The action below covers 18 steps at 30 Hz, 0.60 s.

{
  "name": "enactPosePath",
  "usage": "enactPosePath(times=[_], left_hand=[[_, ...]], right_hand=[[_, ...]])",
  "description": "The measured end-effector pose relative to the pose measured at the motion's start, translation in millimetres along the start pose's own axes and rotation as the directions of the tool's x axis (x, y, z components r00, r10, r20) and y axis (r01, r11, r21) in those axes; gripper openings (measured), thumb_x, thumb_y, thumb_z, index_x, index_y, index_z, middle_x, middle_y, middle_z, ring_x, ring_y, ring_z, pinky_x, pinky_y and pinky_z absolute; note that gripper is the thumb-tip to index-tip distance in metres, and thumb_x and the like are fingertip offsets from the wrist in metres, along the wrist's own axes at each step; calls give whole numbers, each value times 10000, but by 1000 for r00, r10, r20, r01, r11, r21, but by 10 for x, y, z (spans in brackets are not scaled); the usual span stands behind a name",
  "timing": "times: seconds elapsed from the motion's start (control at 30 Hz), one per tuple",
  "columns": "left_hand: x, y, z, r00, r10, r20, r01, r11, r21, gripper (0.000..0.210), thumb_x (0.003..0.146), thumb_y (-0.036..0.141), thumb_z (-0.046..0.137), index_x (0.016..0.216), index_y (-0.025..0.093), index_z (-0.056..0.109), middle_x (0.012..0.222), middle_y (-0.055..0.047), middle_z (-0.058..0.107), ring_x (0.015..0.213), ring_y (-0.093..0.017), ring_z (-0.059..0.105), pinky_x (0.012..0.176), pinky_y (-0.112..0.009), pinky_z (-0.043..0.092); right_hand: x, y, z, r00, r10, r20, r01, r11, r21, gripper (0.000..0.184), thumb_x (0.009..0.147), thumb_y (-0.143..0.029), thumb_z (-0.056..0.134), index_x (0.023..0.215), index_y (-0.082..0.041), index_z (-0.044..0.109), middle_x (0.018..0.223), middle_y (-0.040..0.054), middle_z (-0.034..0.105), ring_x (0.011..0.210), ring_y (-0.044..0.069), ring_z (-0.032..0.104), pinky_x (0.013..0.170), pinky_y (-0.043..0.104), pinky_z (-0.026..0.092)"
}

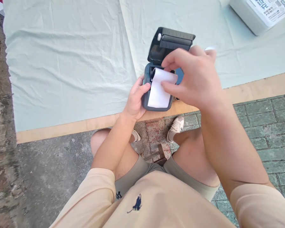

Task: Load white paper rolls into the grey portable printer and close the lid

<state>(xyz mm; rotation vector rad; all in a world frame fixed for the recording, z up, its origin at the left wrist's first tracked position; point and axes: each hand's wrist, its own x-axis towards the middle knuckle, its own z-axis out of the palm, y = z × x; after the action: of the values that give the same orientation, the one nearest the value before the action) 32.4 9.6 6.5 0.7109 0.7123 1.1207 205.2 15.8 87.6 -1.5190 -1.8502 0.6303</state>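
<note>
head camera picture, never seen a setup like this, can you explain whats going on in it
There is no robot here: these are a person's bare hands, seen by a camera worn on that person's head, looking forward and down. The left hand holds the left side of a small dark device. Its lid is open, and a white paper roll sits inside. The right hand is at the roll; whether it grips it is hard to tell. A pale cloth covers most of a wooden table, with a white box at the upper right.
</note>
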Motion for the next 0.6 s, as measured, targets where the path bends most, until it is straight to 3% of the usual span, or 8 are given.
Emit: enactPosePath(times=[0.07,0.13,0.23,0.3,0.37,0.43,0.53,0.6], left_hand=[[16,13,-3,999,-26,-24,26,999,-19,211,918,371,658,1047,207,690,951,-11,773,1253,-255,721,981,-337,633],[33,33,5,995,-75,-58,72,997,-41,213,934,376,605,1008,193,686,1010,-24,790,1281,-261,709,1027,-360,625],[48,59,27,989,-107,-103,103,993,-50,235,959,364,533,994,187,683,1082,-34,803,1306,-259,698,1050,-375,621],[49,67,38,990,-98,-99,94,995,-40,238,963,362,524,996,189,685,1086,-33,807,1305,-258,700,1052,-372,621],[48,67,44,992,-92,-82,90,995,-36,229,955,364,541,1001,192,686,1061,-27,810,1285,-258,712,1050,-367,622],[48,64,45,993,-87,-77,84,996,-39,222,950,361,549,1005,193,682,1056,-26,809,1266,-258,723,1049,-369,622],[57,54,39,994,-80,-80,77,996,-46,221,946,360,557,1006,187,679,1033,-35,806,1257,-267,728,1051,-387,622],[65,46,34,994,-78,-79,74,996,-54,221,934,370,579,1002,185,681,987,-37,799,1261,-280,726,1049,-396,624]], right_hand=[[-24,75,-109,993,43,-108,-5,943,332,348,602,-198,676,929,-290,599,901,14,644,969,250,601,875,474,518],[-30,226,-219,950,233,-207,-33,737,675,370,589,-245,582,957,-277,563,920,17,575,830,187,577,703,370,499],[3,510,-344,765,625,-158,-142,402,905,205,661,-284,467,860,-237,482,862,19,433,655,118,453,545,281,388],[30,693,-391,647,745,-161,-153,334,930,122,760,-212,376,856,-224,450,878,21,407,628,98,410,505,252,308],[38,875,-415,610,741,-281,-119,437,892,201,797,-97,333,907,-232,435,942,18,439,665,90,442,531,237,324],[16,1065,-426,622,635,-458,-104,647,755,295,797,-16,356,961,-252,422,1014,6,457,778,89,507,672,243,439],[-47,1325,-432,739,313,-596,-127,934,333,329,806,-21,494,1015,-268,439,1052,5,453,981,126,531,986,358,476],[-79,1438,-422,781,146,-607,-122,989,81,363,767,-59,607,1015,-275,452,1030,18,478,1000,166,523,1025,391,456]])
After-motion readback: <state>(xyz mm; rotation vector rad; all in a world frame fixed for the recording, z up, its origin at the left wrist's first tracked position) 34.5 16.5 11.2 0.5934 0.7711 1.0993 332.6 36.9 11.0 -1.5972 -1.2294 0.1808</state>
